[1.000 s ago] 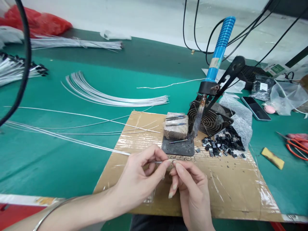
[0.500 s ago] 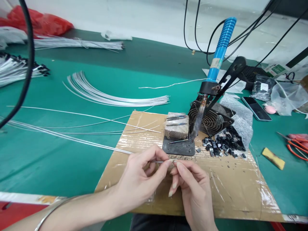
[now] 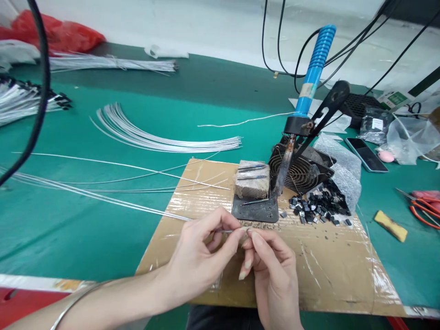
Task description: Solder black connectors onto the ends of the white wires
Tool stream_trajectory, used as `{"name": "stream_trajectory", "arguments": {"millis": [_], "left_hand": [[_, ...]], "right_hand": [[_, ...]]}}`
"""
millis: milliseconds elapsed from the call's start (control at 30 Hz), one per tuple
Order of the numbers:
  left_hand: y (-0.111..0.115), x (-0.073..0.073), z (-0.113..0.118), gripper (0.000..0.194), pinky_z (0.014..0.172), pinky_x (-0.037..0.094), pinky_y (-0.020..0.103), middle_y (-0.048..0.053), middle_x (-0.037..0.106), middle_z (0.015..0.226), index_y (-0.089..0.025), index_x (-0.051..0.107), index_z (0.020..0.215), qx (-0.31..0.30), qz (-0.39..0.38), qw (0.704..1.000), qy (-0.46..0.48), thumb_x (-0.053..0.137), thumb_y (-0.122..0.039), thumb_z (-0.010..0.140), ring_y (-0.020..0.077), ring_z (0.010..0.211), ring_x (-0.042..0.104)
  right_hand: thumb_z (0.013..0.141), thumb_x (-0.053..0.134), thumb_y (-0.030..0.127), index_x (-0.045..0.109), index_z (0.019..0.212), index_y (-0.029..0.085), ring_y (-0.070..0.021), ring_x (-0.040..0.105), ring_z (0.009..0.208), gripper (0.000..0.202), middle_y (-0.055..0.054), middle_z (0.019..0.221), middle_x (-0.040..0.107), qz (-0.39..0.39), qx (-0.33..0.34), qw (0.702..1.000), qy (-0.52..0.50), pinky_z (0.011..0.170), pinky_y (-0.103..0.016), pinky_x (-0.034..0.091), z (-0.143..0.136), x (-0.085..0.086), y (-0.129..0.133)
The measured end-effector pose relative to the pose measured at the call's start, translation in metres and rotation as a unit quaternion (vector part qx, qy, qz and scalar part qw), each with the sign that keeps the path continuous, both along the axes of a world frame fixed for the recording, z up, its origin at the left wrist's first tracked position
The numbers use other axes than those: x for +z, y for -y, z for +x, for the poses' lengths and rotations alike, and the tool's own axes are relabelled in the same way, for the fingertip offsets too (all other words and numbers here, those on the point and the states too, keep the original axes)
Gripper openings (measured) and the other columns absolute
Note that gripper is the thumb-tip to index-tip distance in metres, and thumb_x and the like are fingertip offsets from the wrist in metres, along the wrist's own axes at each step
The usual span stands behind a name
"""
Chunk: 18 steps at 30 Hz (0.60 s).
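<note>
My left hand (image 3: 206,252) is closed in a pinch around thin white wires (image 3: 137,200) that trail off to the left. A short grey length (image 3: 225,231) shows between its thumb and fingers. Fingertip to fingertip with it, my right hand (image 3: 275,266) pinches at the wire ends; whatever small thing it holds there is hidden. Both hands are over a tape-covered cardboard sheet (image 3: 330,275). Just beyond them a blue-handled soldering iron (image 3: 311,87) leans tip-down in its stand, beside a pale block (image 3: 252,187) with metal bits on it. Small black pieces (image 3: 319,204) lie to the right.
A fan (image 3: 297,169) sits behind the iron. Cut white wires (image 3: 165,140) lie on the green mat, with a black cable (image 3: 43,82) crossing the left side. At right are a phone (image 3: 366,155), a yellow sponge (image 3: 391,225) and orange-handled pliers (image 3: 424,215).
My right hand has shifted very slightly to the left, its fingertips still against those of the left. The left hand and the wires stay almost in place.
</note>
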<state>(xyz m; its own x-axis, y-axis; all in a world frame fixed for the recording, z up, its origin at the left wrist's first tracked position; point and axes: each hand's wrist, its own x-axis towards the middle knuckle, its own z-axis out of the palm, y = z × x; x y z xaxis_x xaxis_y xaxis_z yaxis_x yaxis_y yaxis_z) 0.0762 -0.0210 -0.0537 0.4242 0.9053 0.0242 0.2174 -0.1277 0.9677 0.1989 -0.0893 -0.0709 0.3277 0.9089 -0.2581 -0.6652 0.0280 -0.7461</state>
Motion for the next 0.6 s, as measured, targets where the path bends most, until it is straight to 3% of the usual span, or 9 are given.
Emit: {"name": "stream_trajectory", "arguments": {"millis": [100, 267, 400, 467, 600], "left_hand": [[0.000, 0.000, 0.001, 0.020, 0.045, 0.040, 0.020, 0.001, 0.066, 0.064, -0.020, 0.062, 0.078, -0.005, -0.007, 1.000, 0.003, 0.063, -0.034, 0.092, 0.0113, 0.052, 0.055], [-0.002, 0.000, 0.001, 0.023, 0.045, 0.038, 0.022, 0.001, 0.065, 0.065, -0.020, 0.061, 0.078, -0.001, -0.014, 1.000, -0.012, 0.062, -0.037, 0.093, 0.0120, 0.053, 0.054], [-0.005, 0.003, 0.000, 0.025, 0.046, 0.036, 0.023, 0.001, 0.060, 0.064, -0.019, 0.062, 0.076, 0.015, 0.009, 0.999, -0.043, 0.062, -0.040, 0.090, 0.0132, 0.054, 0.052], [-0.008, 0.005, 0.000, 0.025, 0.048, 0.037, 0.024, 0.001, 0.058, 0.064, -0.019, 0.063, 0.078, 0.016, 0.020, 0.998, -0.056, 0.061, -0.040, 0.090, 0.0133, 0.055, 0.051], [-0.025, 0.016, -0.002, 0.026, 0.052, 0.038, 0.025, 0.001, 0.063, 0.067, -0.018, 0.066, 0.082, 0.002, 0.060, 0.993, -0.097, 0.059, -0.041, 0.093, 0.0140, 0.057, 0.053]], "right_hand": [[0.085, 0.084, 0.035, 0.084, 0.081, 0.021, -0.0057, 0.062, 0.047, 0.014, 0.001, 0.064, 0.072, 0.004, 0.009, 1.000, 0.002, 0.051, -0.014, 0.059, -0.002, -0.001, 0.001], [0.079, 0.089, 0.038, 0.085, 0.080, 0.020, -0.0064, 0.062, 0.047, 0.019, 0.000, 0.065, 0.073, -0.007, 0.006, 1.000, 0.008, 0.048, -0.014, 0.058, 0.000, 0.002, -0.003], [0.085, 0.082, 0.048, 0.086, 0.090, 0.018, -0.0107, 0.067, 0.056, 0.030, -0.005, 0.076, 0.077, -0.017, -0.001, 0.999, 0.043, 0.051, -0.019, 0.061, 0.024, 0.005, 0.003], [0.088, 0.079, 0.046, 0.086, 0.092, 0.018, -0.0120, 0.069, 0.059, 0.030, -0.006, 0.078, 0.078, -0.008, -0.047, 0.995, 0.086, 0.055, -0.020, 0.062, 0.047, 0.005, 0.010], [0.072, 0.090, 0.048, 0.085, 0.081, 0.016, -0.0145, 0.069, 0.057, 0.034, -0.008, 0.071, 0.077, -0.031, -0.180, 0.970, 0.160, 0.047, -0.020, 0.060, 0.097, 0.006, 0.023]]}}
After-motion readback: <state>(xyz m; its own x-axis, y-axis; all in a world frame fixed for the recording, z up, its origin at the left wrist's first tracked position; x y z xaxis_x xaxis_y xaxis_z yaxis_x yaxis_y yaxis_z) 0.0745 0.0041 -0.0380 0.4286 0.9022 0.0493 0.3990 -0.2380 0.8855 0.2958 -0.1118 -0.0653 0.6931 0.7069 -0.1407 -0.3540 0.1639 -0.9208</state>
